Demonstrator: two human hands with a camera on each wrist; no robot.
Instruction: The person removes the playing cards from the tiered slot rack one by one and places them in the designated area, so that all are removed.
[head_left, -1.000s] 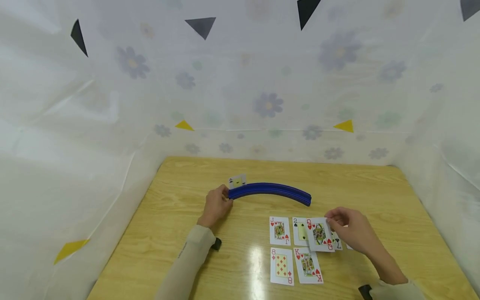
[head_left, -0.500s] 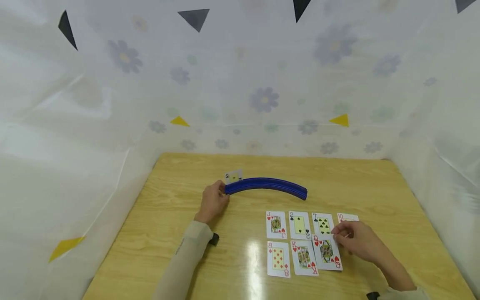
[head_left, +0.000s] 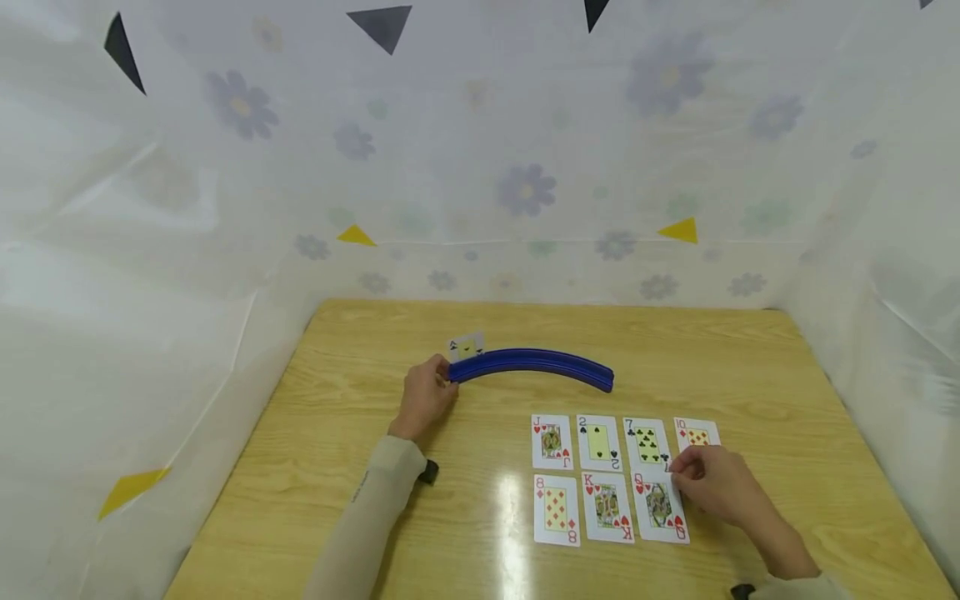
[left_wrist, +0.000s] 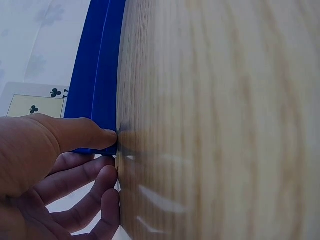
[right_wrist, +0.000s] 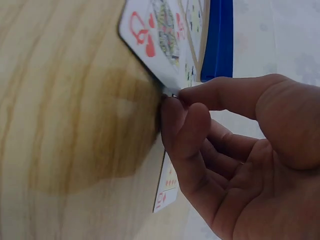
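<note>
My left hand grips the left end of a curved blue card holder, thumb along its front side and the other fingers behind. A clubs card stands tilted in the holder beside that hand. My right hand pinches the upper right corner of the queen of hearts, between thumb and index finger. In the right wrist view the queen slants close over the table. It lies right of the king of hearts, in the near row of cards.
The eight of diamonds begins the near row. Behind it lie the jack of hearts, two of spades, seven of clubs and ten of diamonds, partly covered by my right hand. White sheeting encloses the wooden table.
My right hand has brought the queen of hearts from over the back row down to the near row beside the king. The left hand keeps its grip on the holder.
</note>
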